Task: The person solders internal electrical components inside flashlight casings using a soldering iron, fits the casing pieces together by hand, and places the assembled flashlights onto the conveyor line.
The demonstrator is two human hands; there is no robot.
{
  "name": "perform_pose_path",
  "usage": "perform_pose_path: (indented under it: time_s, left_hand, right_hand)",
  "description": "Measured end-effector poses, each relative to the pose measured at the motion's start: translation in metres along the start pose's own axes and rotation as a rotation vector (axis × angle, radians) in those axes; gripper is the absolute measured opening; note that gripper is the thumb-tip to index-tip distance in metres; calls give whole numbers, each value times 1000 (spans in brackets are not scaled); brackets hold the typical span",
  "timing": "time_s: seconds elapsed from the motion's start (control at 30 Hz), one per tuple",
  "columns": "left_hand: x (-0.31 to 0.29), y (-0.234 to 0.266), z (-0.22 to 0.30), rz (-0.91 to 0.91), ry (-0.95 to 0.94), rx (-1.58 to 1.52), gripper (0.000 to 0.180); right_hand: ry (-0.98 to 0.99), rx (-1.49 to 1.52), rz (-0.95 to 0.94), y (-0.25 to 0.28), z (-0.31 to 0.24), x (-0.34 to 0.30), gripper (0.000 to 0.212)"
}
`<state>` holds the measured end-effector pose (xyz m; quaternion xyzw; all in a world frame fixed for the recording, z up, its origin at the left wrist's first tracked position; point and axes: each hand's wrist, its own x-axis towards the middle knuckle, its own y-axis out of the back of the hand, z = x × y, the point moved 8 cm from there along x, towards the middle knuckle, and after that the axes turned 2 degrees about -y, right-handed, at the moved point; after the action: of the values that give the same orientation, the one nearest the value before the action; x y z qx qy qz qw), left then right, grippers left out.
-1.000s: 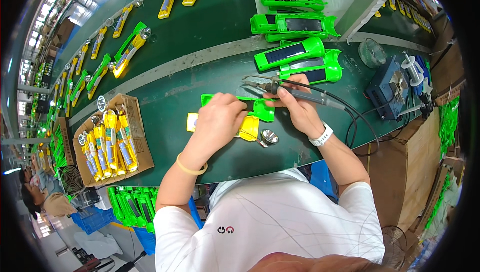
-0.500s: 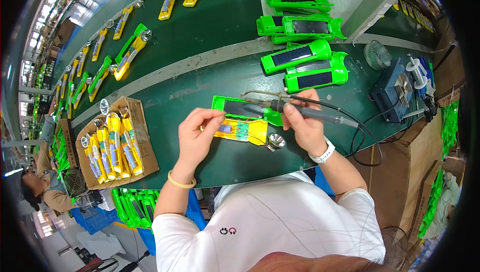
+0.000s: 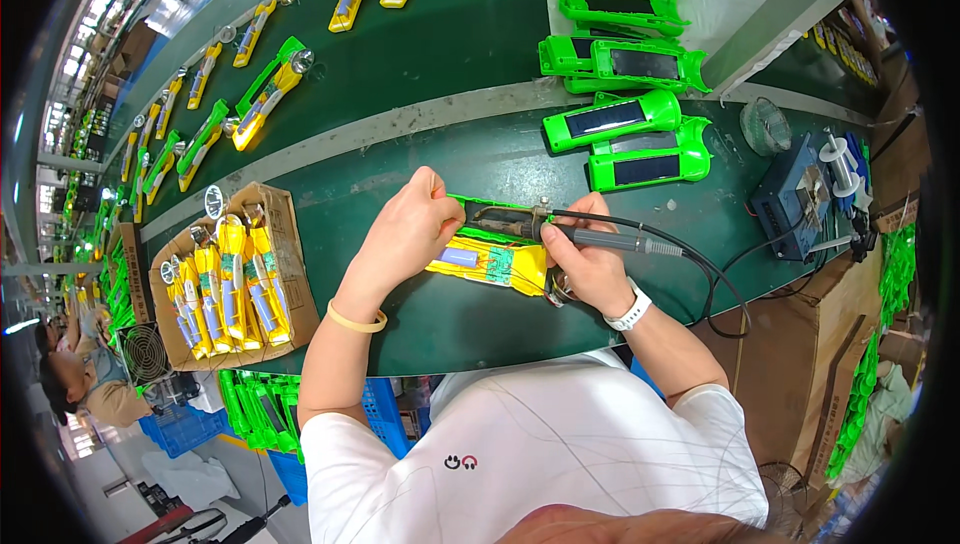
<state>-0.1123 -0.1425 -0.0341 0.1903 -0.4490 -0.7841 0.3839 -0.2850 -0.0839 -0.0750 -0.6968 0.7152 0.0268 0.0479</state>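
Note:
My right hand (image 3: pixel 592 270) is closed around the grey handle of a soldering iron (image 3: pixel 625 241), with a cable trailing from its right end. The iron's metal front lies over a green torch shell (image 3: pixel 478 235), whose dark panel is partly covered. At the shell's left end, my left hand (image 3: pixel 402 232) is pinched; whatever sits between the fingertips is hidden. Just nearer to me lies an open yellow torch half (image 3: pixel 492 265) with a blue-violet battery, a green circuit board and thin wires. Its silver reflector is mostly behind my right hand.
A cardboard box (image 3: pixel 295 296) of yellow torch halves stands at left. Green shells with dark panels (image 3: pixel 635 169) are stacked at the back right. A blue soldering station (image 3: pixel 787 199) and a solder spool (image 3: pixel 838 166) stand at right. More torches (image 3: pixel 270 104) line the far surface.
My left hand has moved up from the yellow half to the green shell's left end. My right hand has brought the iron leftward and lower over the shell, which now looks narrower.

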Motion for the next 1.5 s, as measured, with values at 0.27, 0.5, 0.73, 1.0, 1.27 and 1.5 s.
perform_pose_path:
  time_s: [0.27, 0.5, 0.73, 1.0, 1.27, 1.5]
  left_hand:
    - [1, -6, -9, -1, -23, -35, 6]
    - [2, -4, -7, -7, -15, -41, 5]
    - [1, -3, -9, -5, 1, -52, 5]
    - [2, -4, -10, -43, -12, -66, 5]
    - [3, -4, -10, -22, -37, -38, 7]
    - [1, -4, -10, -15, -43, -23, 7]
  right_hand:
    - [-1, 47, 8, 0, 3, -1, 26]
    - [-7, 10, 4, -1, 3, -1, 27]
    - [8, -2, 9, -1, 4, 1, 27]
    - [-6, -42, -25, -4, 3, 3, 27]
    - [-51, 28, -9, -6, 7, 6, 26]
    - [77, 222, 62, 29, -21, -5, 18]
